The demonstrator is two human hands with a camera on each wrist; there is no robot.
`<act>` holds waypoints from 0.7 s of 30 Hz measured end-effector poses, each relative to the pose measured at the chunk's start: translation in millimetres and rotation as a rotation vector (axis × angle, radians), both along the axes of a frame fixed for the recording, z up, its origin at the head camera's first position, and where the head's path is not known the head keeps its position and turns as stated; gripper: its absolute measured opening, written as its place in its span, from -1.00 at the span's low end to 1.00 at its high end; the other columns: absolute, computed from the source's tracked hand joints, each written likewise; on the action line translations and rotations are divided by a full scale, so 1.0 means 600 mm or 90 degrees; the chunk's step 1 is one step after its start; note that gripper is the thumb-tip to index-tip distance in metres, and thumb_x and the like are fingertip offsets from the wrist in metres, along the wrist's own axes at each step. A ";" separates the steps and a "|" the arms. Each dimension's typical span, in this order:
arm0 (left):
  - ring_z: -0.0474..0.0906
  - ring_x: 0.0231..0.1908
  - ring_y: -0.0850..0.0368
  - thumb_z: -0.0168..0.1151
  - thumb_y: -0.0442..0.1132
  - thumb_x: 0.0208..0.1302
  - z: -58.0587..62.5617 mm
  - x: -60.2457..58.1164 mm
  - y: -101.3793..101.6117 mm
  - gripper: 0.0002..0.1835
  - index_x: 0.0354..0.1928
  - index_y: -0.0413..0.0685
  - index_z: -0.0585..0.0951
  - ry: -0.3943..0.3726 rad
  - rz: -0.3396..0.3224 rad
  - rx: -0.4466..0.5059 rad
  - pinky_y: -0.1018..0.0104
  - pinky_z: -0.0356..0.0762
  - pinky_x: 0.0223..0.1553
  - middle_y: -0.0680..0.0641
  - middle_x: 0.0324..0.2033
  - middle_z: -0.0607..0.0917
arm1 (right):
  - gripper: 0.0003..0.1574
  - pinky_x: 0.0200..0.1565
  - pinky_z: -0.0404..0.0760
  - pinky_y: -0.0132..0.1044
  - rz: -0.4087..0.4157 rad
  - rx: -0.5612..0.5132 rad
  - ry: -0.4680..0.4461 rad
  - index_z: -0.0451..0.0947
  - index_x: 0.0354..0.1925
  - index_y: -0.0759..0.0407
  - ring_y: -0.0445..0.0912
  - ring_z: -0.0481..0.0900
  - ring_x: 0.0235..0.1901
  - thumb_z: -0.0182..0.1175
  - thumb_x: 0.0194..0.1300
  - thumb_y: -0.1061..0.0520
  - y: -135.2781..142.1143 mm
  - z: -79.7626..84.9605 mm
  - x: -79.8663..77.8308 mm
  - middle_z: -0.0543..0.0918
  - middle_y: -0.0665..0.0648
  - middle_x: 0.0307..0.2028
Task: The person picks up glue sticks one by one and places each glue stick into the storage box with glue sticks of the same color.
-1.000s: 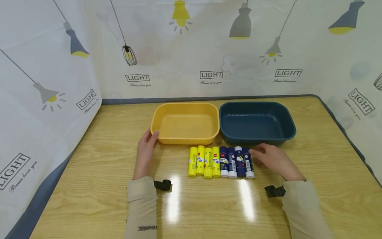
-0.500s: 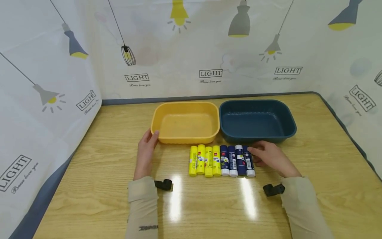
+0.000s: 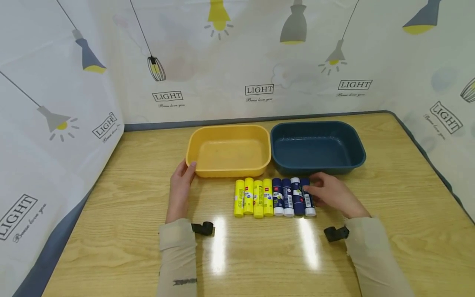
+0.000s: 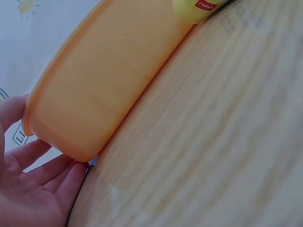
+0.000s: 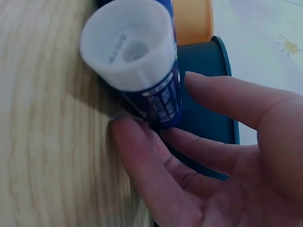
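My left hand (image 3: 179,185) holds the front left corner of a yellow plastic basin (image 3: 230,172), thumb at the rim and fingers against the outer wall (image 4: 94,85). A row of glue sticks lies on the table before the basins: several yellow glue sticks (image 3: 258,199) on the left, several dark blue ones (image 3: 287,198) with white ends on the right. Around the rightmost blue glue stick (image 3: 307,200) is my right hand (image 3: 335,194). In the right wrist view its thumb stands slightly off that stick (image 5: 161,101), and the fingers lie close along its other side.
A dark blue basin (image 3: 319,168) stands against the yellow one's right side. Behind the wooden table (image 3: 259,255) hangs a white cloth (image 3: 208,74) printed with lamps, which also runs along both sides. Black wrist mounts (image 3: 203,228) stick out from the cuffs.
My right hand has moved left, its thumb now over the rightmost blue glue stick. The left hand stays at the yellow basin's corner. The head view has shifted slightly.
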State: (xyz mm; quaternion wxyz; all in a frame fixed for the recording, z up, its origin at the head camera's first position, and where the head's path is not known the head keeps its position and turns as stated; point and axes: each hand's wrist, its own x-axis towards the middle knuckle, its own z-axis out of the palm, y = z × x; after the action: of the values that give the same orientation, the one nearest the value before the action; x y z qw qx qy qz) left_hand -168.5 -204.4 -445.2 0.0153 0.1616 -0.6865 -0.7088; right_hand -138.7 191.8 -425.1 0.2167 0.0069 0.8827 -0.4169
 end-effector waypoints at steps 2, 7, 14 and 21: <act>0.19 0.19 0.25 0.12 0.05 0.19 0.002 0.001 -0.001 -0.35 0.29 0.07 0.23 0.004 -0.002 0.003 0.33 0.18 0.18 0.03 0.25 0.24 | -0.22 -0.36 0.59 -0.25 0.009 0.018 0.001 0.17 0.20 0.30 -0.09 0.55 -0.38 0.10 0.20 -0.14 -0.001 0.001 -0.001 0.47 0.29 -0.08; 0.20 0.19 0.23 0.12 0.05 0.18 0.003 0.001 -0.002 -0.35 0.30 0.05 0.22 0.016 -0.005 0.010 0.33 0.19 0.18 0.00 0.25 0.24 | -0.23 -0.39 0.56 -0.26 0.020 0.056 0.013 0.19 0.20 0.27 -0.10 0.53 -0.42 0.11 0.19 -0.14 -0.006 0.003 -0.003 0.49 0.25 -0.11; 0.23 0.17 0.25 0.13 0.06 0.18 -0.002 -0.002 -0.002 -0.35 0.29 0.07 0.24 0.010 0.006 0.005 0.36 0.22 0.15 0.03 0.24 0.27 | -0.22 -0.38 0.52 -0.25 0.032 0.087 0.027 0.21 0.19 0.27 -0.08 0.51 -0.38 0.14 0.16 -0.14 -0.010 0.005 -0.005 0.49 0.25 -0.12; 0.25 0.16 0.24 0.13 0.04 0.18 -0.003 -0.003 -0.001 -0.36 0.28 0.05 0.24 0.013 0.005 0.014 0.37 0.23 0.14 0.02 0.23 0.28 | -0.32 -0.43 0.49 -0.26 0.035 0.116 0.037 0.24 0.15 0.27 -0.07 0.49 -0.43 0.12 0.16 -0.05 -0.011 0.006 -0.003 0.48 0.23 -0.18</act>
State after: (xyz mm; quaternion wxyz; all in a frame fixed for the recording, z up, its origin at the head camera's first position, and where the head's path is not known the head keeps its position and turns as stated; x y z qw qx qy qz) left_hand -170.6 -205.1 -447.1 0.0230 0.1571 -0.6778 -0.7179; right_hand -140.5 184.9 -421.3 0.2010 -0.0093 0.9227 -0.3288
